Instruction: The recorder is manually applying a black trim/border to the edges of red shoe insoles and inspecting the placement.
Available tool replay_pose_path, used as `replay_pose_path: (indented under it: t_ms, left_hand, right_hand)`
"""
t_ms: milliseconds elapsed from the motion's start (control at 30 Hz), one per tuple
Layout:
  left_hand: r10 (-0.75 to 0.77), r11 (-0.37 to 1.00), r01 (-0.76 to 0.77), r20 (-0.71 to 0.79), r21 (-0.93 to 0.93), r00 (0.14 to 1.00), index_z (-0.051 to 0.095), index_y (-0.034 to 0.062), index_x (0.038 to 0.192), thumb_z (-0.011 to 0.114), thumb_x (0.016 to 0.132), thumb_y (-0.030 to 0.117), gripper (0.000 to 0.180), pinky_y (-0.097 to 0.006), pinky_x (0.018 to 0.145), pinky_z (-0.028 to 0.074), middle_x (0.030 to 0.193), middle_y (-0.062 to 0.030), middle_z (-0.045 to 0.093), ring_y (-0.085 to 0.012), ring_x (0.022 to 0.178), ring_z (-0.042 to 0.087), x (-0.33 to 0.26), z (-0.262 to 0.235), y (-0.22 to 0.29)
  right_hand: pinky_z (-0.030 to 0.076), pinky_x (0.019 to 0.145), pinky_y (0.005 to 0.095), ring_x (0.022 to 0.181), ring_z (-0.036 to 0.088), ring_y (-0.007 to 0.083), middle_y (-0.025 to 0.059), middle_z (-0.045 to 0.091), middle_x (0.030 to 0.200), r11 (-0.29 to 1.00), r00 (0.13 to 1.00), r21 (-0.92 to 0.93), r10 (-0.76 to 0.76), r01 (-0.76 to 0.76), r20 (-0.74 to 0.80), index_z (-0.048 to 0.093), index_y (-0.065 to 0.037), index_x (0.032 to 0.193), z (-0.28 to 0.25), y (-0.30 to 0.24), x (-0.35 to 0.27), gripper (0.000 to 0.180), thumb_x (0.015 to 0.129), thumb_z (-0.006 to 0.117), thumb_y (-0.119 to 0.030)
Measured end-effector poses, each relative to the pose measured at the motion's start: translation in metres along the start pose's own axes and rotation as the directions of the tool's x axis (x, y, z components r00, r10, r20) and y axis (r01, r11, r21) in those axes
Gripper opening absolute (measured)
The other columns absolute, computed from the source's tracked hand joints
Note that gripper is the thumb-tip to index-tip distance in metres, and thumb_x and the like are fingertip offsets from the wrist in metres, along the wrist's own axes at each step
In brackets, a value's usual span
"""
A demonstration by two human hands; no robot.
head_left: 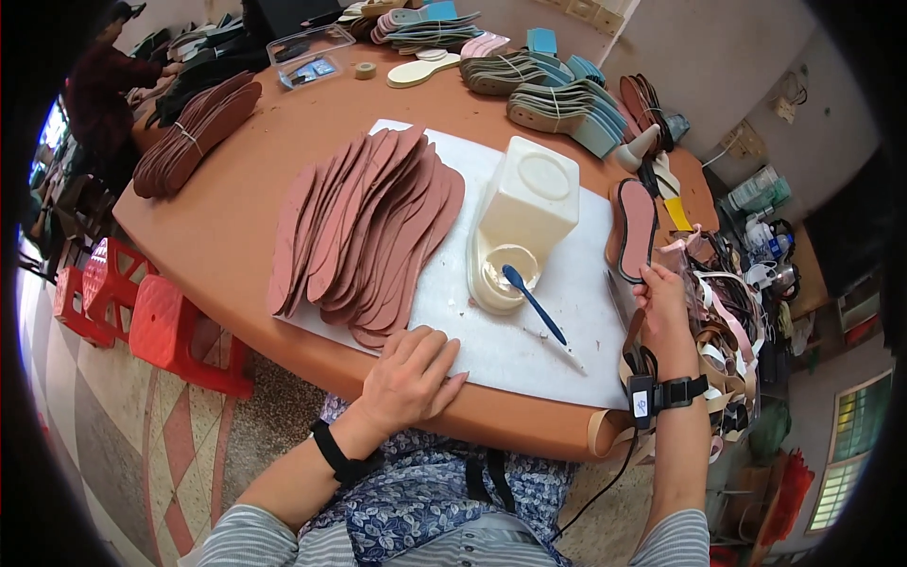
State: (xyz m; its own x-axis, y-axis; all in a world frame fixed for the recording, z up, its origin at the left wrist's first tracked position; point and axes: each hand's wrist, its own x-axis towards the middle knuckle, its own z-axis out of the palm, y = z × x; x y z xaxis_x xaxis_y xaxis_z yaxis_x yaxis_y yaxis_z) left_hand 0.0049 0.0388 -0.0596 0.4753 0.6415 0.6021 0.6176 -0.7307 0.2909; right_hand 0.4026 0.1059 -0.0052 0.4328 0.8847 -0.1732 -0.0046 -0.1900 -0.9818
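Observation:
My right hand (664, 295) pinches the near end of a shoe insole (639, 222) that is pink with a dark rim. Part of a brown sole edge shows along its left side. Flat on the table's front edge rests my left hand (408, 380), with its fingers stretched out and nothing in them. Just beyond it, a fanned pile of reddish-brown insoles (364, 231) covers the left of a white sheet (586, 340). Between the hands stands a cream plastic glue pot (529, 189) with white paste in its round mouth. A blue-handled brush (536, 304) leans in that mouth.
Rubber-banded bundles of insoles (557, 106) line the far side of the table. A tied brown bundle (196, 137) lies at far left, near another person (104, 85). Straps (727, 331) heap up right of my right hand. Red stools (179, 326) stand at left.

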Motion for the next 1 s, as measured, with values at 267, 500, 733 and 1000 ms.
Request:
replay_pose_path:
  t_ms: [267,500,733,1000]
  left_hand:
    - [0.0,1.0,0.001,-0.01,0.012,1.0,0.065,0.0023,0.108,0.074,0.077,0.025,0.039,-0.038,0.087,0.044,0.106,-0.01,0.06,-0.0269,0.101,0.059,0.001,0.0,0.0]
    - [0.006,1.0,-0.006,0.012,0.018,1.0,0.064,0.0001,0.108,0.073,0.076,0.024,0.041,-0.038,0.09,0.044,0.105,-0.0113,0.058,-0.0267,0.105,0.057,0.003,-0.001,0.002]
    - [0.001,1.0,-0.001,0.007,0.025,1.0,0.064,-0.0001,0.108,0.073,0.077,0.023,0.04,-0.038,0.091,0.043,0.105,-0.0114,0.058,-0.0264,0.105,0.057,0.002,-0.001,0.002]
    - [0.007,1.0,-0.007,0.006,0.023,1.0,0.063,-0.0005,0.107,0.072,0.078,0.023,0.039,-0.038,0.09,0.043,0.104,-0.0109,0.058,-0.0264,0.104,0.057,0.002,-0.003,0.002]
  right_hand:
    - [0.04,0.043,0.0222,0.056,0.058,0.0129,0.0033,0.059,0.083,0.999,0.999,0.035,0.022,-0.021,-0.047,0.06,0.001,0.104,0.001,0.008,0.047,0.011,0.097,0.058,-0.007]
    - [0.04,0.044,0.0219,0.056,0.058,0.0127,0.0034,0.06,0.082,0.999,0.991,-0.031,0.017,-0.021,-0.131,0.061,0.003,0.107,0.007,0.017,0.059,0.016,0.097,0.058,-0.008]
    - [0.04,0.045,0.0203,0.055,0.056,0.0088,0.0015,0.061,0.079,0.983,0.987,-0.183,-0.031,0.003,-0.154,0.065,0.004,0.112,0.004,0.02,0.053,0.021,0.095,0.06,-0.008]
    - [0.041,0.046,0.0206,0.056,0.055,0.0078,0.0027,0.063,0.08,0.977,0.984,-0.21,-0.007,-0.031,-0.18,0.064,0.004,0.122,0.005,0.02,0.045,0.03,0.095,0.06,-0.009]
